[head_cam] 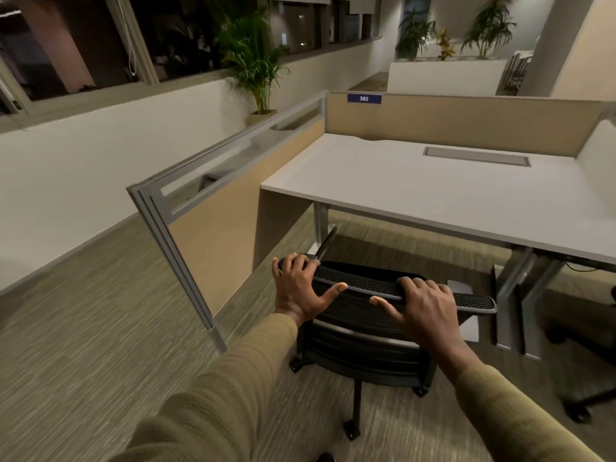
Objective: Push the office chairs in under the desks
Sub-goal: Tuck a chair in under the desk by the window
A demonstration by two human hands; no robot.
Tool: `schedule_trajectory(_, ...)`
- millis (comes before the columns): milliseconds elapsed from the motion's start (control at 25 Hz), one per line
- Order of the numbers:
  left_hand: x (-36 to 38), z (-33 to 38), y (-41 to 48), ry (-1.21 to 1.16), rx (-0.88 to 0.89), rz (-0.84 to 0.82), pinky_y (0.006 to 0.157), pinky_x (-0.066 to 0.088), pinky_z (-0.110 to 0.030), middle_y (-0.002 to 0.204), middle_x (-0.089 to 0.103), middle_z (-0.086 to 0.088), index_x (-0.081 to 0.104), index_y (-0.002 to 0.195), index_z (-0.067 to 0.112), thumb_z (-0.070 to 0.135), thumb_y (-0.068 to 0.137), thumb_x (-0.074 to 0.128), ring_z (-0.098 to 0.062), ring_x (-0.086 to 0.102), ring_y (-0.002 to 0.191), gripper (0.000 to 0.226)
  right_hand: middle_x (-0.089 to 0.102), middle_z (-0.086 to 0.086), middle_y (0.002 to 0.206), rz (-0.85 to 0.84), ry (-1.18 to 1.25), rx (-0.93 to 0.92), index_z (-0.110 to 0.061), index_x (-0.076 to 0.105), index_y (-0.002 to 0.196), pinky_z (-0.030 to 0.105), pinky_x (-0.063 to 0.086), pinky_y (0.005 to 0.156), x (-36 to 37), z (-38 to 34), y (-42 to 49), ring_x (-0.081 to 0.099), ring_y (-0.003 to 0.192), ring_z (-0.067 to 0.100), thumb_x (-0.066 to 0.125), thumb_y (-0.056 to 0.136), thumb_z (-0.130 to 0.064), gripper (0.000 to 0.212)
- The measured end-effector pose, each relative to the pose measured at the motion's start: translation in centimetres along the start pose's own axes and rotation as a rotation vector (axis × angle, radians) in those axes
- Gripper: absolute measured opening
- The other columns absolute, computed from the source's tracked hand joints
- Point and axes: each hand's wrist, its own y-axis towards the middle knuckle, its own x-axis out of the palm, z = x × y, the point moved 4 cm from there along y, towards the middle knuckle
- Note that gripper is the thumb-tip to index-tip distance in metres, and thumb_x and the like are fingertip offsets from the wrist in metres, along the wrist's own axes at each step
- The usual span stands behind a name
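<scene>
The chair (363,331) backrest is clamped by left hand (300,288) and right hand (423,308) — for steering under the bench (416,188) ahead.

A second chair (596,355) is cut by the right edge, its shape perhaps blurred.

Counts of what is seen in the office cubicle

Two hands are counted, a left hand (299,288) and a right hand (420,305); one black mesh office chair (373,328) is seen in full, and part of a second chair (586,378) at the right edge; one white desk (416,185) is counted; one blue number sign (364,98); four potted plants are seen, the nearest palm (253,58) by the window.
</scene>
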Motion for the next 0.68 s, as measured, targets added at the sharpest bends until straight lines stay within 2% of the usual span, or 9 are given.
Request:
schedule_trajectory(200, 0.7, 1.0, 1.5, -0.022, 0.017, 0.016, 0.112, 0.029, -0.063, 0.112, 0.064, -0.002, 0.071, 0.106, 0.021, 0.096, 0.075, 0.027, -0.028, 0.052, 0.118, 0.092, 0.067, -0.001, 0.087, -0.01, -0.014, 0.017, -0.022, 0.063, 0.099, 0.039, 0.047, 0.075, -0.2, 1.2, 0.7, 0.063, 0.079, 0.021, 0.025, 0.086, -0.086, 0.075)
schedule_trajectory(440, 2.9, 1.4, 5.3, -0.054, 0.046, 0.053, 0.106, 0.034, -0.061, 0.108, 0.066, -0.004, 0.071, 0.101, 0.019, 0.095, 0.076, 0.026, -0.029, 0.055, 0.111, 0.092, 0.067, 0.001, 0.083, 0.018, -0.046, 0.027, -0.021, 0.064, 0.094, 0.038, 0.046, 0.07, 1.5, 3.0, 3.6, 0.064, 0.076, 0.024, 0.03, 0.087, -0.085, 0.072)
schedule_trajectory(680, 6.6, 2.8, 10.8, -0.056, 0.079, -0.037, 0.103, 0.036, -0.061, 0.113, 0.064, -0.003, 0.069, 0.109, 0.02, 0.094, 0.078, 0.026, -0.028, 0.053, 0.115, 0.091, 0.064, -0.001, 0.08, -0.001, -0.062, 0.061, -0.023, 0.063, 0.096, 0.034, 0.042, 0.067, 4.3, 6.9, 8.0, 0.061, 0.072, 0.021, 0.031, 0.086, -0.086, 0.071)
